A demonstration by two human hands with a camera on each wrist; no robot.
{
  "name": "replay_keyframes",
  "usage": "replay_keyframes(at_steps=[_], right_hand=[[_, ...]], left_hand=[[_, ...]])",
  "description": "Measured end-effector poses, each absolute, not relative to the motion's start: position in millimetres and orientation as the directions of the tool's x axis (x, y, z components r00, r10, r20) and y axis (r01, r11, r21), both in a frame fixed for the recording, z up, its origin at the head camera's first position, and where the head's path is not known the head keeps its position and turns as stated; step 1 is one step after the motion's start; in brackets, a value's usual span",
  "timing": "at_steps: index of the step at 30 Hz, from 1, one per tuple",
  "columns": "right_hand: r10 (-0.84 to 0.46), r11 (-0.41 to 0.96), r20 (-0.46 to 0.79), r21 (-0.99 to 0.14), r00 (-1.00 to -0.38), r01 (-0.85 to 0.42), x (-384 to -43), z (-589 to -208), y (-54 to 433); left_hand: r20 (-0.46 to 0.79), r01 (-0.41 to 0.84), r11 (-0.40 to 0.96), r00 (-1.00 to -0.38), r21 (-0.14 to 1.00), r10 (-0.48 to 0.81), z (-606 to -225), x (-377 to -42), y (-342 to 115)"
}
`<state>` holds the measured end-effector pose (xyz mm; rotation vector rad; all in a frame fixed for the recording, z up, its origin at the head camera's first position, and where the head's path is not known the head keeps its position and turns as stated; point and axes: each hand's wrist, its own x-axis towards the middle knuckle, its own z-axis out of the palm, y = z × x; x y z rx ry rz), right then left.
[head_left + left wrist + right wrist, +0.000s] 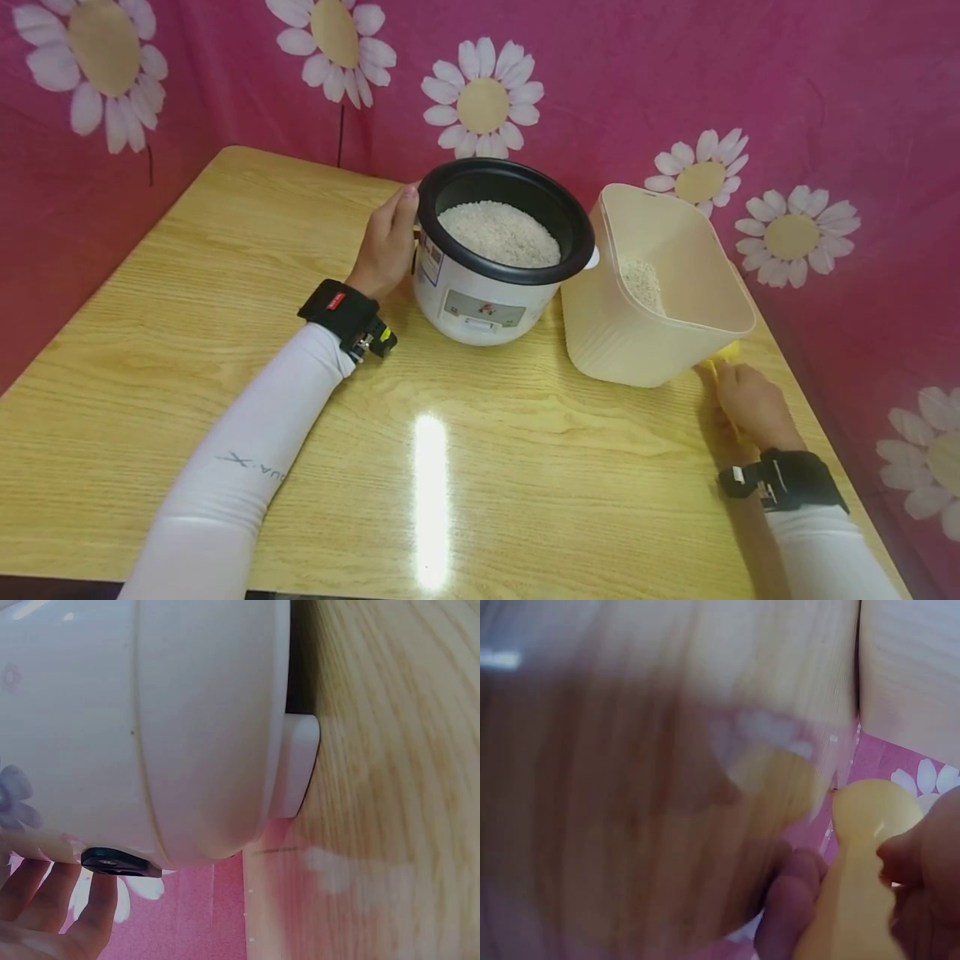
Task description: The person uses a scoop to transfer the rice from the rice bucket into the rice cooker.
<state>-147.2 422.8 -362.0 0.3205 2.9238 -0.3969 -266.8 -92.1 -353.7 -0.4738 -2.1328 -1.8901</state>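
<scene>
A white rice cooker (pixel 491 312) with a black rim stands upright on the table, with white rice (pixel 501 233) in its dark pot. My left hand (pixel 385 242) grips the cooker's left side, thumb up by the rim. In the left wrist view, the fingers (pixel 56 896) reach the cooker's white wall (pixel 202 727) beside a small black part. Beyond the cream rice bin (pixel 622 342), at its lower right, my right hand (pixel 753 404) holds a yellow scoop (pixel 859 892) by its handle. The bin partly hides the scoop in the head view.
Some rice (pixel 641 283) lies inside the bin, which stands close to the cooker's right side. Both are on a light wooden table (pixel 315 467). A pink cloth (pixel 592 92) with white flowers hangs along the back and sides.
</scene>
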Motion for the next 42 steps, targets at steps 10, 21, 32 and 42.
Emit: replay_keyframes(at_steps=[10, 21, 32, 42], right_hand=[[0.180, 0.974, -0.190, -0.105, -0.965, 0.202, -149.4, -362.7, 425.2], [0.164, 0.977, -0.162, -0.112, -0.973, 0.184, -149.2, -361.7, 427.6], [0.155, 0.967, -0.208, -0.168, -0.966, 0.192, -147.3, -360.7, 432.4], [0.136, 0.974, -0.234, -0.146, -0.963, 0.173, -147.3, -360.4, 440.2]], left_hand=[[0.408, 0.413, 0.106, -0.910, 0.904, 0.072, -353.8, -267.9, -92.3], [0.413, 0.419, 0.106, -0.908, 0.902, 0.073, -354.4, -269.2, -92.1], [0.405, 0.410, 0.102, -0.912, 0.906, 0.066, -354.1, -268.0, -91.9], [0.407, 0.413, 0.104, -0.911, 0.905, 0.071, -354.9, -268.4, -92.1]])
